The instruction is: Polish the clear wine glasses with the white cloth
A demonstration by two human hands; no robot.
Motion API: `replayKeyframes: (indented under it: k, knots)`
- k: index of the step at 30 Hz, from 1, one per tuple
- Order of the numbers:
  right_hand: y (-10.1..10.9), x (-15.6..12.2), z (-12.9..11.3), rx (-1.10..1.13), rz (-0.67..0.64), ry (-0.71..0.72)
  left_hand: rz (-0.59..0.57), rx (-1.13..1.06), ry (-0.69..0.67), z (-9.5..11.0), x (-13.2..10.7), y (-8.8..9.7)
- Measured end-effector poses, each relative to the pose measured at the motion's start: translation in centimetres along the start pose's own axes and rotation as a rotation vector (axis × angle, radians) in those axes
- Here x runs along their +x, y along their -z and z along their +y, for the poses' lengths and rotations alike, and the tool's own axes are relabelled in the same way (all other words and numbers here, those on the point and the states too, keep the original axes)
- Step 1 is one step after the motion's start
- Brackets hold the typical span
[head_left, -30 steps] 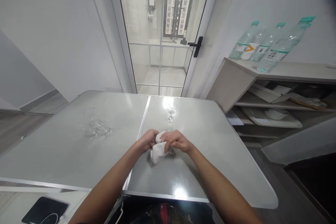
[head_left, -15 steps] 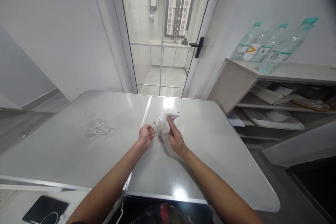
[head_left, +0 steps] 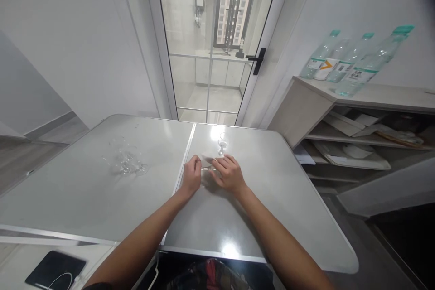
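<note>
Above the middle of the table, my left hand (head_left: 192, 175) is closed around one end of a clear stemmed glass (head_left: 207, 169), which lies sideways between my hands. My right hand (head_left: 229, 174) has its fingers bent around the glass's other end with a white cloth (head_left: 207, 159), mostly hidden behind the fingers. Just beyond my right hand a second stemmed glass (head_left: 222, 141) stands upright on the table. Over on the left half of the table several clear stemmed glasses (head_left: 127, 163) are clustered close together.
The grey table (head_left: 272, 217) has a pale seam down its middle. A glass door (head_left: 190, 86) is behind it. At right, several plastic bottles (head_left: 356, 74) stand on a shelf unit (head_left: 312, 95). A black tablet (head_left: 56, 269) with a cable lies lower left.
My right hand has moved nearer my left, and the cloth shows less now. The held glass has turned, with its stem now lying across between my hands. The standing glass behind is more visible.
</note>
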State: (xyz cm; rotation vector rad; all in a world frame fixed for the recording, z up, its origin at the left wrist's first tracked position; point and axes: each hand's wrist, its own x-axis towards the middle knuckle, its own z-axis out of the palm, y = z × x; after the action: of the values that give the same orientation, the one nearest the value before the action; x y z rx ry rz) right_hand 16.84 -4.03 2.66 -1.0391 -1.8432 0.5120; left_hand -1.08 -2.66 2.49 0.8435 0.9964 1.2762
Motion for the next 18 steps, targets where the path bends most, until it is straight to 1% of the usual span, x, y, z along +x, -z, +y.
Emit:
replayKeyframes:
  k: [1, 2, 3, 5, 6, 8, 9, 11, 14, 16, 18]
  knots:
    - [0.0, -0.1, 0.0, 0.057, 0.031, -0.072, 0.015, 0.037, -0.096, 0.1, -0.4, -0.1]
    - [-0.1, -0.1, 0.0, 0.140, 0.071, -0.152, 0.025, 0.054, -0.151, 0.1, -0.7, -0.2]
    - [-0.3, -0.1, -0.1, 0.255, 0.116, -0.235, 0.035, 0.048, -0.157, 0.0, -0.9, -0.3]
    - [-0.6, -0.1, -0.1, 0.557, 0.173, -0.390, 0.064, 0.003, -0.105, -0.1, -0.9, -0.3]
    - [-0.7, -0.1, -0.2, 0.715, 0.165, -0.449, 0.082, -0.021, -0.077, -0.2, -0.7, -0.3]
    - [-0.9, -0.2, -0.3, 0.957, 0.114, -0.512, 0.116, -0.065, -0.025, -0.5, -0.1, -0.4]
    - [-1.0, -0.3, -0.3, 1.020, 0.097, -0.514, 0.127, -0.094, 0.009, -0.6, 0.2, -0.4]
    - [-1.4, -0.5, -0.4, 1.035, 0.103, -0.484, 0.123, -0.168, 0.109, -1.1, 0.8, -0.6]
    - [-2.6, -0.9, -0.6, 0.931, 0.184, -0.409, 0.072, -0.246, 0.270, -2.0, 1.3, -1.0]
    - [-3.5, -1.1, -0.6, 0.875, 0.243, -0.370, 0.041, -0.252, 0.324, -2.8, 1.3, -1.2]
    - [-4.1, -1.2, -0.4, 0.875, 0.292, -0.366, -0.007, -0.267, 0.383, -3.5, 1.2, -1.4]
